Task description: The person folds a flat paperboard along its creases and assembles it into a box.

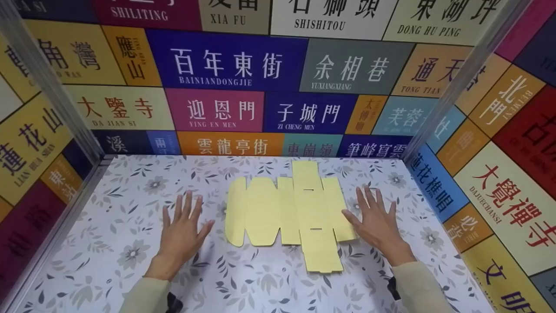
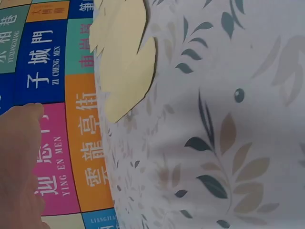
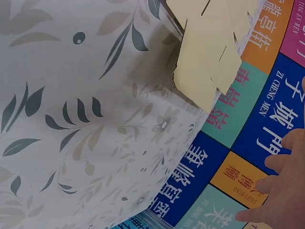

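Note:
A flat yellow cardboard box blank (image 1: 265, 213), unfolded with its flaps, slots and crease lines showing, lies on the table between both hands. To its left, my left hand (image 1: 180, 234) is held with fingers spread and nothing in it. My right hand (image 1: 378, 221) is spread too, its thumb tip close to the blank's right edge. The left wrist view catches part of the left hand (image 2: 19, 167) and the rounded end flaps of the blank (image 2: 126, 52). Fingers of the right hand (image 3: 281, 186) appear at the lower right of its wrist view, with the slotted blank (image 3: 207, 57) above.
A white cloth with grey leaves and flowers covers the table (image 1: 130, 287). Upright panels with coloured name blocks stand behind (image 1: 226, 61) and along both sides, joined at the corners by clear strips (image 1: 451, 87).

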Demonstrator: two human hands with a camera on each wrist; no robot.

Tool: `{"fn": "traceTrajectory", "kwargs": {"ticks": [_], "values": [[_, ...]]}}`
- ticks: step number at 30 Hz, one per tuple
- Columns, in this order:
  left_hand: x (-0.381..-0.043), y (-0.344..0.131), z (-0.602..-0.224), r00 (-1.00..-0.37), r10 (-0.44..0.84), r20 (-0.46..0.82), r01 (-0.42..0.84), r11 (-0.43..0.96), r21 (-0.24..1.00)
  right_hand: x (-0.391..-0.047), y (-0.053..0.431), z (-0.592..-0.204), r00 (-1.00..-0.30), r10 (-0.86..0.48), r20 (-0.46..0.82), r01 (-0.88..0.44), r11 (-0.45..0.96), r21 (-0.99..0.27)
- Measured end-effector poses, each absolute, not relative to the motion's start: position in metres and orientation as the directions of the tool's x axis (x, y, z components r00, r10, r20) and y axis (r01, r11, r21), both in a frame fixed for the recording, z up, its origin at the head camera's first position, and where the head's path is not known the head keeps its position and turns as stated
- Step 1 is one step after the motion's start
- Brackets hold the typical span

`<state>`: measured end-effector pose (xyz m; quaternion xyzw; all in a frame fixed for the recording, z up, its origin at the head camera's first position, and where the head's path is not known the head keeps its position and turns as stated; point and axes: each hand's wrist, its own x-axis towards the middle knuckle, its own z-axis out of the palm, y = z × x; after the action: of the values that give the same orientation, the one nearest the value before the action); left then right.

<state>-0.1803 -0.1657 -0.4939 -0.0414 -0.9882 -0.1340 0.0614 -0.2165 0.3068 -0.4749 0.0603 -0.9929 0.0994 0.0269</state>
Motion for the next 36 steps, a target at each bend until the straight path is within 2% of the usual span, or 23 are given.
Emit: {"fn": "traceTrajectory", "kwargs": {"ticks": [11,29,36], "values": [[-0.177,-0.148,-0.516,-0.992,0.059,0.109,0.088,0.955,0.284,-0.218,0.302,-0.487,-0.993,-0.113,0.025,-0.116,0.973,-0.200],[-0.180,-0.126,-0.531,-0.990,0.067,0.127,0.104,0.942,0.318,-0.214,0.299,-0.511,-0.995,-0.094,-0.040,-0.081,0.965,-0.248],[-0.181,-0.123,-0.540,-0.999,0.039,0.034,0.048,0.930,0.365,-0.214,0.298,-0.523,-0.994,-0.100,-0.041,-0.087,0.963,-0.257]]}}
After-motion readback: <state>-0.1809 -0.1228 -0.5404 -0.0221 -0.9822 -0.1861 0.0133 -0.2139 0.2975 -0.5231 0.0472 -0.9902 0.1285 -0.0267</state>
